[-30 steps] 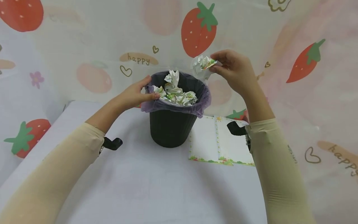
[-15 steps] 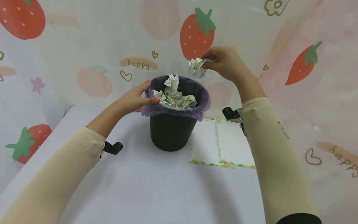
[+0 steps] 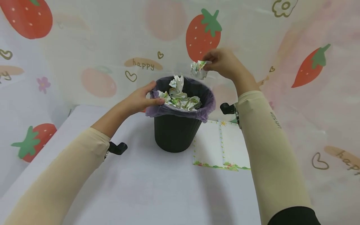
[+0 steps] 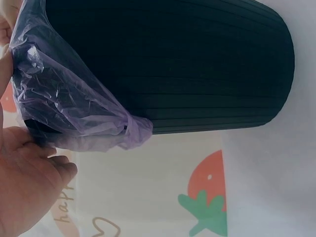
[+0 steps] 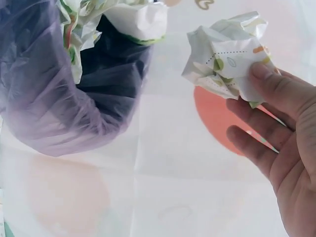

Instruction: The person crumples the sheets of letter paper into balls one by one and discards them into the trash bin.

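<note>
A black ribbed trash bin (image 3: 174,134) stands upright on the white table, lined with a translucent purple bag (image 3: 206,109) folded over its rim. Crumpled papers (image 3: 182,98) with green and yellow print fill it close to the top. At the bin's left side, my left hand (image 3: 137,99) grips the lined rim, thumb over the near edge; the left wrist view shows its fingers against the purple bag (image 4: 74,108). Above the bin's far right rim, my right hand (image 3: 223,64) pinches a crumpled paper ball (image 5: 227,59) between thumb and fingers, apart from the bag.
Flat white sheets (image 3: 208,147) with printed leafy borders lie on the table (image 3: 157,190) to the right of the bin. A strawberry-print cloth (image 3: 101,37) hangs close behind. Each wrist carries a black camera mount (image 3: 118,148).
My right hand has moved left with the paper ball, from right of the bin to over its far right rim. My left hand stays on the rim; the view has shifted slightly.
</note>
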The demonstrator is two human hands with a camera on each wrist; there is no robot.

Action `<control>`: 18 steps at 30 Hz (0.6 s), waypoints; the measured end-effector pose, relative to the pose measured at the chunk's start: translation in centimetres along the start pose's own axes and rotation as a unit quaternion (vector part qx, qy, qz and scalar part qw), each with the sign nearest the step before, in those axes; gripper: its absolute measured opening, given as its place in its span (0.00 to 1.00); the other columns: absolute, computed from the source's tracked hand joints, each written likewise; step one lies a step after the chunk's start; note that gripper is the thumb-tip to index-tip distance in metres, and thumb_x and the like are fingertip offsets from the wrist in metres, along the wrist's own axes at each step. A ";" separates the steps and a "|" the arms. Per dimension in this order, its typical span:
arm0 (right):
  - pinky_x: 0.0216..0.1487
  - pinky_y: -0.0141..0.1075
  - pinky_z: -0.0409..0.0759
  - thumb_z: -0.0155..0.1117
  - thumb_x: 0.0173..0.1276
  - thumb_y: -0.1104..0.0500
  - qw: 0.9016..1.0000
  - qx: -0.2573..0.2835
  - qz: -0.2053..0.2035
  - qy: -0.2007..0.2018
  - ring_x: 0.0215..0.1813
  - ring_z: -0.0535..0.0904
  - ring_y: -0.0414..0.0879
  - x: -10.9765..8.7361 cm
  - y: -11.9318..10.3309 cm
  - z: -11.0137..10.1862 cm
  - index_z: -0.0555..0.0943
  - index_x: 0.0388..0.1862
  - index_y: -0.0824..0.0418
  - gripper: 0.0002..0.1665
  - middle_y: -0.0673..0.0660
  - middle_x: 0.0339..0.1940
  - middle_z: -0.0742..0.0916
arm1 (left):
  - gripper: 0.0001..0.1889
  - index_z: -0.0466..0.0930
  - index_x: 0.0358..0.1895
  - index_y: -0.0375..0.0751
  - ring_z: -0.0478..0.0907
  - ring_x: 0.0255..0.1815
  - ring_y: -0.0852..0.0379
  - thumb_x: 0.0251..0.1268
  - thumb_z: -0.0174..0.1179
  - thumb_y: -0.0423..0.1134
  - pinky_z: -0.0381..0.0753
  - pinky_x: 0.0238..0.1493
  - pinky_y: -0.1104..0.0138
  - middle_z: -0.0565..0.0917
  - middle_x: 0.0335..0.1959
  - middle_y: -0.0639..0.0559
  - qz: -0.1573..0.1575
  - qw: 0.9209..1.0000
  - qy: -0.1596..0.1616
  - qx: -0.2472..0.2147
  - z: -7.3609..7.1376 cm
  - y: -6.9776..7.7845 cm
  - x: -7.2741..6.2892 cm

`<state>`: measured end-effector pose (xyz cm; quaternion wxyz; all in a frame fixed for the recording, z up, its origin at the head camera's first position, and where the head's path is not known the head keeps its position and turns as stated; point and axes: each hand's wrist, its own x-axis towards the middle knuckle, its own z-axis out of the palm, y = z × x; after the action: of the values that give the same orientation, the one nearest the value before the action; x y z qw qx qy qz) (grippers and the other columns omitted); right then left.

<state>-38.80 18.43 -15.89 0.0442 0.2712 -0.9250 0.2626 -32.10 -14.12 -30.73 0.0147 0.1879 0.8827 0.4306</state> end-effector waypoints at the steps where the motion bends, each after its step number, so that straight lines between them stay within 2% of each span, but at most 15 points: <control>1: 0.61 0.42 0.79 0.71 0.71 0.58 1.000 0.004 0.007 -0.002 0.55 0.82 0.46 0.0 0.2 0.1 0.83 0.60 0.61 0.20 0.57 0.55 0.86 | 0.57 0.42 0.84 0.43 0.40 0.86 0.53 0.64 0.67 0.63 0.44 0.84 0.54 0.42 0.86 0.51 -0.001 1.000 0.000 0.000 0.1 0.1 0.0; 5: 0.63 0.43 0.78 0.70 0.71 0.58 0.999 0.014 0.018 -0.026 0.58 0.81 0.48 0.2 0.8 0.6 0.81 0.63 0.62 0.24 0.60 0.57 0.86 | 0.56 0.43 0.84 0.43 0.39 0.86 0.53 0.64 0.67 0.63 0.44 0.84 0.54 0.43 0.86 0.51 -0.003 1.000 0.001 0.000 0.2 0.2 -0.1; 11: 0.72 0.48 0.73 0.70 0.72 0.55 0.993 -0.014 0.027 -0.110 0.74 0.72 0.52 -0.4 1.3 0.8 0.70 0.75 0.59 0.36 0.58 0.72 0.78 | 0.56 0.42 0.84 0.44 0.39 0.86 0.55 0.64 0.66 0.64 0.43 0.84 0.55 0.42 0.86 0.53 0.002 1.000 -0.001 0.007 -0.1 0.1 0.3; 14: 0.73 0.49 0.72 0.71 0.71 0.55 0.994 -0.008 0.027 -0.108 0.76 0.71 0.52 -1.2 1.4 0.6 0.70 0.76 0.59 0.37 0.57 0.74 0.76 | 0.56 0.42 0.84 0.44 0.39 0.86 0.55 0.64 0.66 0.65 0.43 0.84 0.54 0.42 0.86 0.54 0.002 1.000 -0.004 0.011 -0.1 0.1 0.6; 18: 0.72 0.49 0.73 0.70 0.71 0.54 0.996 -0.008 0.013 -0.085 0.74 0.73 0.52 -2.4 1.5 0.5 0.72 0.74 0.59 0.35 0.57 0.73 0.77 | 0.56 0.42 0.84 0.45 0.39 0.86 0.55 0.64 0.65 0.65 0.43 0.84 0.54 0.42 0.86 0.54 -0.001 1.000 -0.005 0.017 -0.3 0.1 0.8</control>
<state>-37.57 20.39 -17.55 -0.0363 0.2798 -0.9309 0.2319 -32.89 -13.98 -30.34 0.0167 0.1896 0.8899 0.4144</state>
